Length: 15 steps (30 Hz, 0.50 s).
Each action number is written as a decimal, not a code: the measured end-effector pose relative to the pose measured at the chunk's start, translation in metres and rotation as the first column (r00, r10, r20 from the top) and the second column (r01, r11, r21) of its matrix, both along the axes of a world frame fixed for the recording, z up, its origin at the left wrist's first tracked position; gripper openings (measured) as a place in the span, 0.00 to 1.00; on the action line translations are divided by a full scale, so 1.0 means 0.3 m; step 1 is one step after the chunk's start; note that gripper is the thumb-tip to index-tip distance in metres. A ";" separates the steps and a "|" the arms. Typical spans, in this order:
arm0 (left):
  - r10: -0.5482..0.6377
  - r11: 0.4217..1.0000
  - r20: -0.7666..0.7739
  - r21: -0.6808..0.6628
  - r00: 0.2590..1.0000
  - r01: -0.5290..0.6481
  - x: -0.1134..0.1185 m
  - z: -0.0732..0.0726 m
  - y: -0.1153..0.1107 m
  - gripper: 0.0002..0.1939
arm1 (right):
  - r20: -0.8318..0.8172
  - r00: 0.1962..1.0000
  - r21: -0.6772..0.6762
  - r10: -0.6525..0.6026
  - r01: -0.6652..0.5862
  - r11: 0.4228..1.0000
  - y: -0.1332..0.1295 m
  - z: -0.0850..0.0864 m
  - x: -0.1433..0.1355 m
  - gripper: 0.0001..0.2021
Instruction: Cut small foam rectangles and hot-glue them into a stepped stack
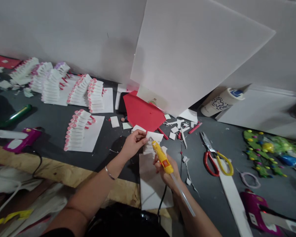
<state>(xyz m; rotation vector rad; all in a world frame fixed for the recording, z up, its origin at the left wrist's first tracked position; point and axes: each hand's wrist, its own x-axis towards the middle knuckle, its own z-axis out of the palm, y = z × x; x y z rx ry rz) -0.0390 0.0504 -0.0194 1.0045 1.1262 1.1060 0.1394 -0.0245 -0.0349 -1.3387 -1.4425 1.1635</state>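
At centre frame our right hand [166,169] grips the yellow glue gun [162,157], its long axis running lower right to upper left, nozzle aimed at the white foam piece [155,136] our left hand [132,142] pinches (the nozzle tip is hard to make out).

I am holding a small yellow glue gun [162,159] tilted, its nozzle touching a small white foam piece [155,136]. This piece is standing at the top of a stepped white stack, just below the red sheet [143,113].
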 end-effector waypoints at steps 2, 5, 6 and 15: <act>0.001 1.000 0.001 0.002 1.000 -0.001 0.000 0.003 -0.001 0.14 | 0.015 1.000 0.004 0.007 -0.007 1.000 -0.001 0.003 0.003 0.17; 0.003 1.000 -0.001 0.008 1.000 -0.003 0.000 0.006 -0.002 0.14 | 0.039 0.999 0.011 0.008 -0.009 1.000 0.000 0.016 0.004 0.19; 0.006 1.000 -0.004 0.009 1.000 -0.006 0.000 0.006 -0.002 0.14 | 0.048 0.999 0.017 0.011 -0.012 1.000 0.001 0.018 0.004 0.19; -0.012 1.000 0.002 0.018 1.000 0.012 0.000 0.004 -0.003 0.15 | 0.084 0.996 0.063 0.037 -0.042 0.997 -0.002 -0.039 0.008 0.20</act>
